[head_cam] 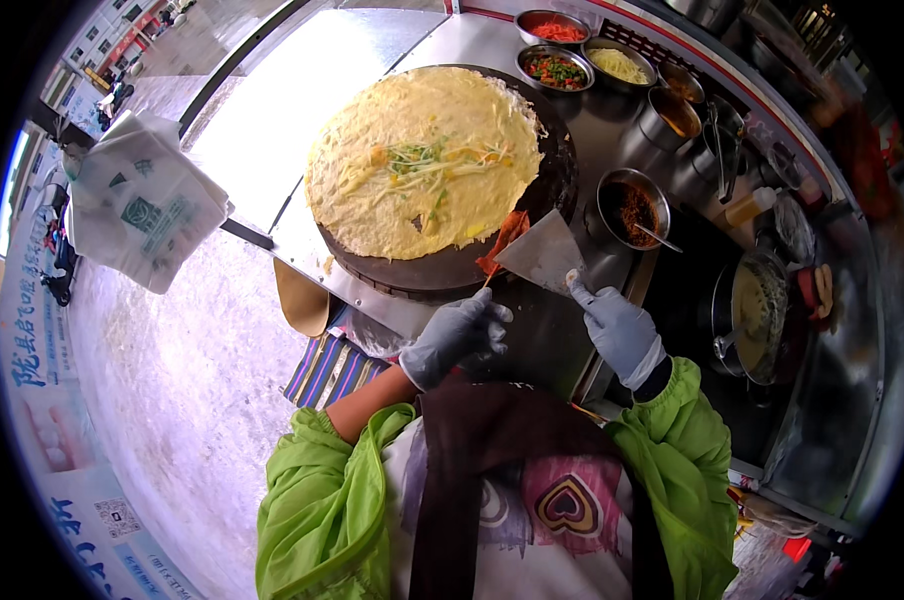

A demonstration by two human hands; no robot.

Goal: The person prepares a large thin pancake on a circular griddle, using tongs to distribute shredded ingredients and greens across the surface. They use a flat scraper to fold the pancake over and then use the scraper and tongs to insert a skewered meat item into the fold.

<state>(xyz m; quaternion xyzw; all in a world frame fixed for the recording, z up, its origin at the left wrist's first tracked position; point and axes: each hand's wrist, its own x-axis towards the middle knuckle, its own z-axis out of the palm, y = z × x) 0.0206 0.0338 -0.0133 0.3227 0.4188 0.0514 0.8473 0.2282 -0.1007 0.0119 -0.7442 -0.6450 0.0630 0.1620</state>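
Note:
A large thin egg pancake (362,180) covers most of a round dark griddle (561,150), with shredded vegetables (429,161) across its middle. My left hand (456,334), in a grey glove, grips a thin wooden skewer that bears a flat reddish-brown piece of food (506,240) at the griddle's near right edge. In my right hand (618,326), also gloved, is a wide flat metal scraper (546,253), its blade pointing left beside the reddish piece. The scraper's handle is mostly hidden by my fingers.
Steel bowls of red shreds (557,31), chopped peppers (555,72) and pale shreds (618,66) stand behind the griddle. A chili sauce bowl (633,210) with a spoon is at its right. Further right stands a batter pot (756,319). Plastic bags (144,199) hang at left.

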